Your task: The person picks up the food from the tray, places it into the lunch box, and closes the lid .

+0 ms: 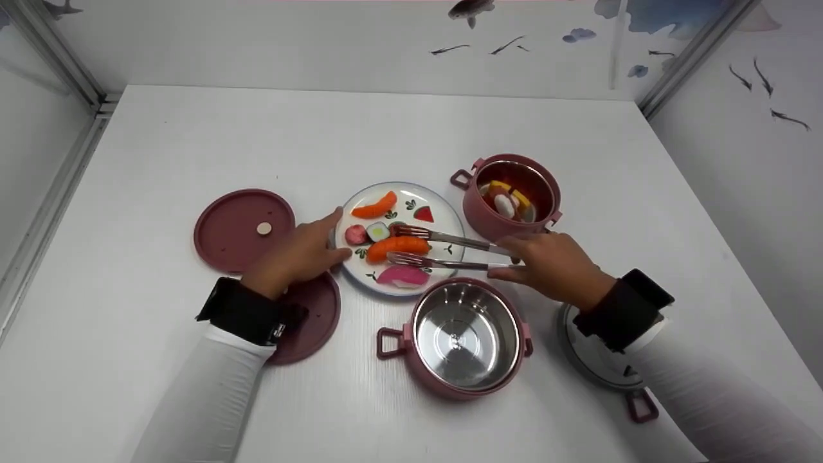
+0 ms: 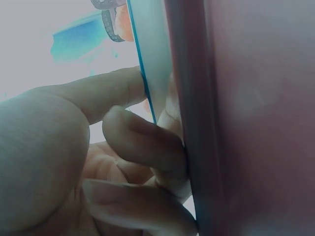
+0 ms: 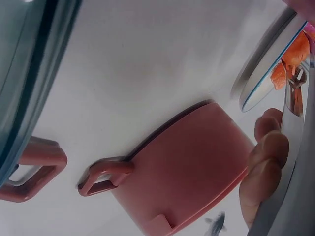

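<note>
A white plate [image 1: 443,206] with a blue rim bears toy food: an orange slice [image 1: 375,206], a sushi roll [image 1: 378,232], a pink ball [image 1: 356,235], an orange striped piece [image 1: 392,248] and a pink-topped sushi [image 1: 402,276]. With thumb and fingers, my left hand [image 1: 305,251] holds the plate's left edge; in the left wrist view the thumb [image 2: 113,91] meets the rim. My right hand [image 1: 553,263] grips metal tongs [image 1: 466,242] with fork-like tips. Those tips stand apart over the plate, on either side of the orange striped piece.
A pink pot [image 1: 443,384] stands in front of the plate, with bare steel inside. Behind it, another pot [image 1: 495,218] holds yellow, brown and white pieces. Two dark red lids [image 1: 218,228] lie at left. Under my right forearm is a glass lid [image 1: 595,360].
</note>
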Demonstrator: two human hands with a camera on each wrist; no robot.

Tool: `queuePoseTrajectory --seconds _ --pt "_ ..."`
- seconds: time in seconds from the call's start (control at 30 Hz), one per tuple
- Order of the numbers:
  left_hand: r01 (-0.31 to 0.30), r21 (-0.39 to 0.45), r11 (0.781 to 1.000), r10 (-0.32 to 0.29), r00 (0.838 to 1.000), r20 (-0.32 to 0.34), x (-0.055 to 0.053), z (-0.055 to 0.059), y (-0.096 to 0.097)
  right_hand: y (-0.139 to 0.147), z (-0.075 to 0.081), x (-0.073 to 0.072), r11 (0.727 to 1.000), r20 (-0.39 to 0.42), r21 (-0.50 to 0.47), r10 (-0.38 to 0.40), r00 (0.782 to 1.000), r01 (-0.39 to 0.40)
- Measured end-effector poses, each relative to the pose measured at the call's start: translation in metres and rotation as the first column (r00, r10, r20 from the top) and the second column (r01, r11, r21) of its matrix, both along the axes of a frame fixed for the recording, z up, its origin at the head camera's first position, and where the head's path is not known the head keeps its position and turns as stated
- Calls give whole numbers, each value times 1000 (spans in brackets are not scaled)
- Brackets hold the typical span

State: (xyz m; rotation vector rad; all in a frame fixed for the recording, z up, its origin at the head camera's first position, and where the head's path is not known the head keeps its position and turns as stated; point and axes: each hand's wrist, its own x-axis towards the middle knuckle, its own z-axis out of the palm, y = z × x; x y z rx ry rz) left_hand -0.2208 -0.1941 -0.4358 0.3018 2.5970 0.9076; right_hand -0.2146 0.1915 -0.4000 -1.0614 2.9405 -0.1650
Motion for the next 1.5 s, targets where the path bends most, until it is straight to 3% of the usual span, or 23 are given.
queuePoseTrajectory --seconds 0.23,0.5,0.67,0.87,1.03,1.23,1.5 --pt "-1 5 1000 1 1000 8 1 0 0 -2 -3 1 998 -32 -24 50 998 -51" --pt "-3 6 1000 3 1000 17 0 -2 0 1 -8 9 992 -125 -52 110 986 -117" --pt "-1 15 1000 0 1000 22 -1 -2 1 8 -8 14 991 -168 -64 108 980 -120" --pt "-8 7 1000 8 1000 31 0 1 0 21 0 24 990 -178 -117 53 983 -75" --pt "-11 -18 1000 11 1000 18 1 1 0 36 8 40 986 -250 -157 7 968 -48" --pt "-6 -3 1000 6 1000 28 1 0 1 59 18 70 982 -323 -186 -28 946 -35" --pt "4 -4 1000 -3 1000 29 0 2 -1 80 24 109 978 -314 -201 -16 949 -49"
